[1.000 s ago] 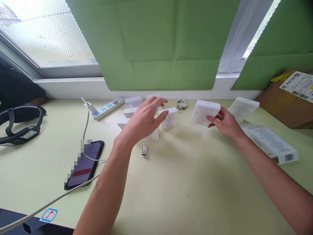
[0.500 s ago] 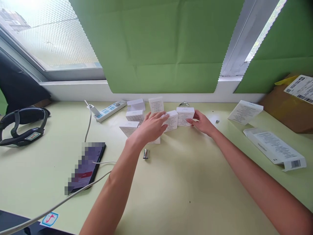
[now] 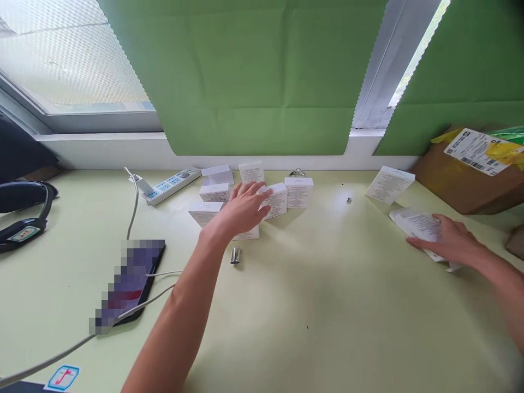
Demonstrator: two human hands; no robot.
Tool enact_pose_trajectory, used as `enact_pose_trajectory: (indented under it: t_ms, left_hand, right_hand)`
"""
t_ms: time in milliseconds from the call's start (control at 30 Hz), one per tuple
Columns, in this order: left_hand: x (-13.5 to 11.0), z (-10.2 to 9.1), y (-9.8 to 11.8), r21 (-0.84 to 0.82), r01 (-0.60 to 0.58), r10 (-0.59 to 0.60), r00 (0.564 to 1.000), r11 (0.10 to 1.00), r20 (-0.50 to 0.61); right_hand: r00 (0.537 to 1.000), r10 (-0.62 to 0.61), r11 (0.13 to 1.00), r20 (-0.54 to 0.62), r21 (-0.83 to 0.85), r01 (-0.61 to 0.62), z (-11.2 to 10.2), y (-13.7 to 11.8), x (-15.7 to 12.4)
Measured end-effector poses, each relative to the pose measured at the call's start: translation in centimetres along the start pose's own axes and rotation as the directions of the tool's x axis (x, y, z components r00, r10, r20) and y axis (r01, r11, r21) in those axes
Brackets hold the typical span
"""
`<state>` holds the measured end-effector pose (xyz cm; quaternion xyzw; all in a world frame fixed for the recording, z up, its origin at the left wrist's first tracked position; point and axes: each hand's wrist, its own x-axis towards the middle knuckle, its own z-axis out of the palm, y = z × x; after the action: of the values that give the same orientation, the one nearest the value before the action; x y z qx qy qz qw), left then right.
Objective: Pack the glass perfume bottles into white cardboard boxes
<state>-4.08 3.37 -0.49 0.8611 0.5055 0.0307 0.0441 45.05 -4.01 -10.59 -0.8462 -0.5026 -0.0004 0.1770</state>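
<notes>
My left hand (image 3: pixel 244 208) hovers over or rests on a cluster of white printed cartons, its fingers spread; whether it touches them I cannot tell. Just right of its fingertips stand one white carton (image 3: pixel 277 201) and another carton (image 3: pixel 299 193). Behind it stands a printed carton (image 3: pixel 251 172), and to its left is a tilted carton (image 3: pixel 203 213). At the right, my right hand (image 3: pixel 458 240) reaches over a flattened white carton (image 3: pixel 415 222), thumb and fingers apart, partly covering it. Beyond that, a folded carton (image 3: pixel 389 184) stands propped up.
A shiny metal cylinder (image 3: pixel 234 255) stands near my left wrist. Small metal bits (image 3: pixel 349 200) lie farther right. A power strip (image 3: pixel 172 185), a phone (image 3: pixel 135 284) with a white cable, and a black headset (image 3: pixel 24 218) are at left; a cardboard box (image 3: pixel 462 185) sits back right.
My right hand has left the standing carton in the middle and moved right to the flattened carton. The left hand keeps its place by the cluster. The view has turned slightly right.
</notes>
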Motion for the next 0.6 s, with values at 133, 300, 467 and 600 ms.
enact_pose_trajectory:
  t_ms: [133, 300, 467, 600]
  left_hand:
    - [-0.6, -0.9, 0.7, -0.059, -0.037, 0.031, 0.994, 0.998, -0.100]
    - [-1.5, -1.3, 5.4, -0.321, -0.243, 0.201, 0.967, 0.916, -0.160]
    - [-1.3, 0.9, 9.9, -0.587, -0.379, 0.400, 0.911, 0.715, -0.100]
    - [-0.4, 2.0, 9.4, -0.608, -0.322, 0.369, 0.928, 0.726, -0.051]
  right_hand:
    - [0.964, -0.022, 0.966, 0.267, 0.255, -0.048, -1.9, -0.7, -2.6]
    - [0.780, -0.264, 0.686, 0.567, 0.679, -0.261, -4.5, -5.6, -6.6]
    - [0.437, -0.623, 0.442, 0.649, 0.752, -0.489, -1.1, -9.5, -9.6]
    - [0.389, -0.696, 0.305, 0.603, 0.739, -0.601, 1.3, -11.2, -11.0]
